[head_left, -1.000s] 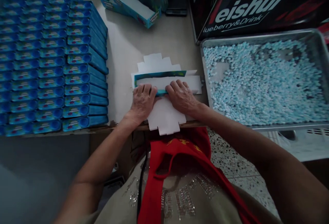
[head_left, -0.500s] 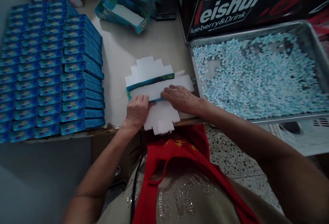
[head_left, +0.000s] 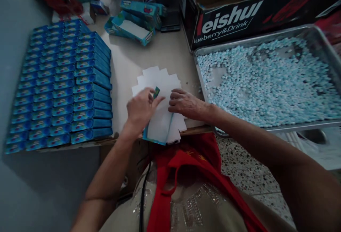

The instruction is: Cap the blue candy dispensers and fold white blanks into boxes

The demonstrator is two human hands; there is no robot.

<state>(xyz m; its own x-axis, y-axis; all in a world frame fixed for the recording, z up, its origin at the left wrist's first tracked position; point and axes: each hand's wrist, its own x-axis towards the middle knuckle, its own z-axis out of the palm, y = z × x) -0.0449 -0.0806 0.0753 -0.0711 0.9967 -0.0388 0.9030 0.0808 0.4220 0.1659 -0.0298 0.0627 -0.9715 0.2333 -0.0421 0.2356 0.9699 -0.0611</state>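
A partly folded cardboard box (head_left: 159, 125), white inside and blue outside, lies at a slant over a stack of flat white box blanks (head_left: 151, 73) at the table's front edge. My left hand (head_left: 141, 108) is at its left side, thumb and fingers bent around a small upright green-blue flap (head_left: 156, 92). At the opposite side my right hand (head_left: 188, 104) has its fingers curled against the box's edge; its fingertips are partly hidden.
Rows of finished blue boxes (head_left: 64, 86) stand on the left. Several open blue boxes (head_left: 133, 29) lie at the back. On the right, a metal tray (head_left: 198, 70) holds blue and white candies (head_left: 266, 83), with a black carton (head_left: 229, 22) behind it.
The box has turned from lying crosswise to pointing toward me. My left hand has risen from its near edge to the upright flap; my right hand stays at the right side.
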